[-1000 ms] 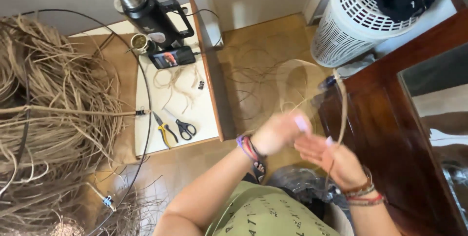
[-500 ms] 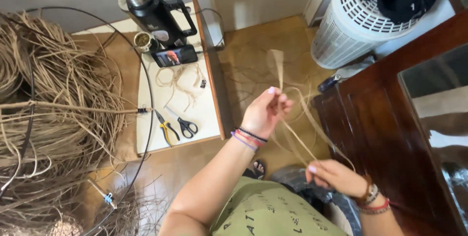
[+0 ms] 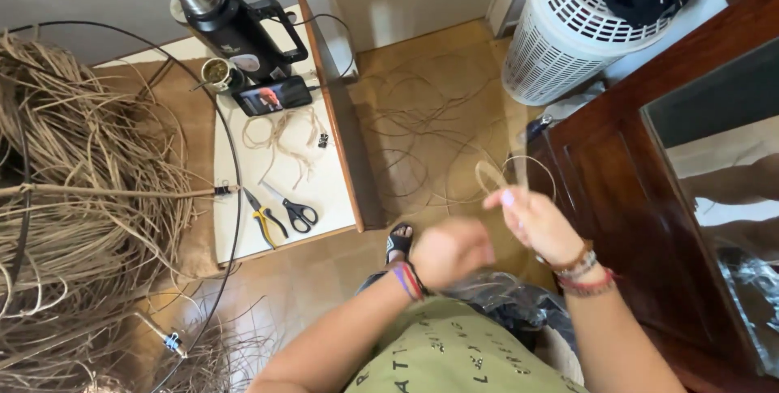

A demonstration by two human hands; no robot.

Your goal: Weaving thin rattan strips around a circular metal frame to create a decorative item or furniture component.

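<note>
Tan fibre strand (image 3: 497,176) looped above floor, pinched in right hand (image 3: 540,227); left hand (image 3: 449,253) blurred, grip unclear. Likely light, springy, kink-prone; best gripped near loop base. Scissors (image 3: 294,211) near tabletop's front edge.

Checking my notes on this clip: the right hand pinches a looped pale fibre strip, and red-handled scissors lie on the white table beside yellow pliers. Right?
Not quite. In the head view the scissors have black handles, not red. The rest holds: right hand, fibre strip, white table, pliers.

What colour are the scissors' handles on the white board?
Black, on the scissors; clearest in the head view.
</note>
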